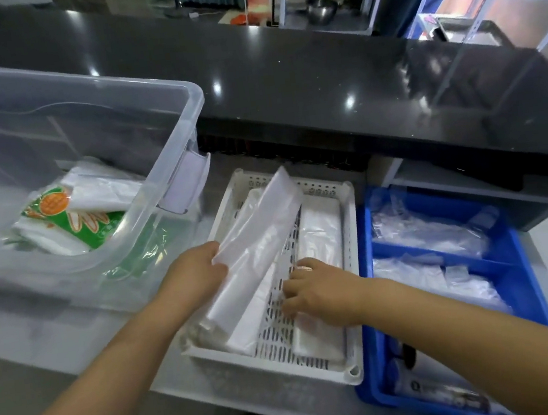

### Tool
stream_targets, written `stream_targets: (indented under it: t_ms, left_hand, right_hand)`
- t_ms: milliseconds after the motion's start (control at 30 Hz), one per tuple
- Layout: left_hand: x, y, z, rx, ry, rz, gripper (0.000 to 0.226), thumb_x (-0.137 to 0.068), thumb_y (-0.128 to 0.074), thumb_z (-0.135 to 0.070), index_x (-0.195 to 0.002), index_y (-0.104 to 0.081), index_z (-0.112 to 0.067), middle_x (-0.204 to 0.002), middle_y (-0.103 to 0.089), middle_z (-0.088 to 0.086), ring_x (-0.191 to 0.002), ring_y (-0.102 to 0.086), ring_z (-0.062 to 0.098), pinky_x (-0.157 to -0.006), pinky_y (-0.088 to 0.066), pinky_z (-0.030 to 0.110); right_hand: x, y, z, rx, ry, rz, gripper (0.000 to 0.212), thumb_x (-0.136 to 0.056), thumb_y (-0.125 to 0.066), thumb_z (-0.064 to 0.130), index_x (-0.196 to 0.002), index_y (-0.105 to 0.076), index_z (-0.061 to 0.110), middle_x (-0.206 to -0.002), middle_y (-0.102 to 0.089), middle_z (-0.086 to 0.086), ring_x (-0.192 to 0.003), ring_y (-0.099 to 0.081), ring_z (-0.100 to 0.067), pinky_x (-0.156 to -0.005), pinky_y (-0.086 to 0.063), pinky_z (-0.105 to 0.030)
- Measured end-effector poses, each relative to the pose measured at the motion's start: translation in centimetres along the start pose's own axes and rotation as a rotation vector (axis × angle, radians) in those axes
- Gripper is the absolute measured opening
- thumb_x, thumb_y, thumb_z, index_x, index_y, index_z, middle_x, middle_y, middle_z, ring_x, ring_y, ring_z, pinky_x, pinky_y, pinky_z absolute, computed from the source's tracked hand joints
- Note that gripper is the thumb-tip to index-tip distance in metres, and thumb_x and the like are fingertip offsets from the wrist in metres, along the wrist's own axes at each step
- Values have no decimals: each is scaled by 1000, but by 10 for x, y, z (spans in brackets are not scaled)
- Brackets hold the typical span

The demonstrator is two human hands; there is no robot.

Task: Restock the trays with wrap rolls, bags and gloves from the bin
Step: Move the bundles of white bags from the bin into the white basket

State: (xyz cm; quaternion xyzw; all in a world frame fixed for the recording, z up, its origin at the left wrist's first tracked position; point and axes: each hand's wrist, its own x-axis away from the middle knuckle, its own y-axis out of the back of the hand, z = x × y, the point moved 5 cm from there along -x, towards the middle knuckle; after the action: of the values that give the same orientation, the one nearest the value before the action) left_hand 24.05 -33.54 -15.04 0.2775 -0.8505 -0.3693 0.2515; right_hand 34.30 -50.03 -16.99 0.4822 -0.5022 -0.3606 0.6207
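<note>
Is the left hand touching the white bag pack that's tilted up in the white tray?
Touching. The head view shows the left hand gripping the lower edge of the tilted bag pack above the white tray.

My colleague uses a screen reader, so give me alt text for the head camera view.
The left hand holds a white bag pack over a white slotted tray; the right hand rests inside it. A clear bin sits left, a blue tray right.

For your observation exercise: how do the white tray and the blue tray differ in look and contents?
The white tray has slotted, perforated walls; the blue tray has solid walls. The white tray is one open space holding white bag stacks; the blue tray is divided into compartments holding clear plastic packets. Both are rectangular and sit side by side.
</note>
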Motion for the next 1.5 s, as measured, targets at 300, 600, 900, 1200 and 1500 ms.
stream_targets:
  t_ms: [300, 600, 900, 1200, 1500]
  left_hand:
    - [1, -5, 4, 170, 23, 34, 12, -80, -55, -9, -88, -62, -14, -79, -64, 7, -71, -60, 21, -60, -43, 27]
    - [12, -10, -11, 544, 6, 81, 21, -80, -57, -7, -81, -66, -26, -71, -70, -3, -59, -63, 11, -54, -46, 22]
    - [35, -85, -31, 560, 129, 330, 21, -86, -55, -20, -106, -59, -26, -95, -69, -4, -84, -66, 16, -68, -53, 30]
    - [28, -72, -29, 204, 59, 196, 6, -86, -49, -19, -83, -48, -24, -80, -55, -5, -70, -55, 11, -51, -37, 23]
    - [17, -37, -20, -347, -37, -59, 42, -88, -50, -18, -129, -40, -13, -120, -49, 9, -106, -49, 27, -77, -41, 34]
  right_hand:
    - [-7, 15, 10, 69, 66, -4, 39, -80, -67, 11, -117, -55, 14, -105, -56, -6, -96, -46, -25, -97, -36, -45]
    - [10, 41, 14, -102, -65, -443, 22, -70, -72, -1, -87, -70, 12, -88, -69, -5, -83, -59, -23, -74, -51, -33]
    - [70, 54, -37, -201, -534, -696, 18, -71, -69, -8, -72, -69, 10, -72, -66, -2, -69, -57, -22, -55, -39, -23]
    - [28, 20, -37, -214, -629, -336, 39, -86, -50, 9, -124, -52, 16, -120, -53, -4, -104, -49, -25, -81, -45, -34]
    - [10, -3, -40, -253, -623, -227, 55, -89, -51, 37, -139, -31, 24, -149, -25, -10, -133, -24, -30, -102, -35, -45]
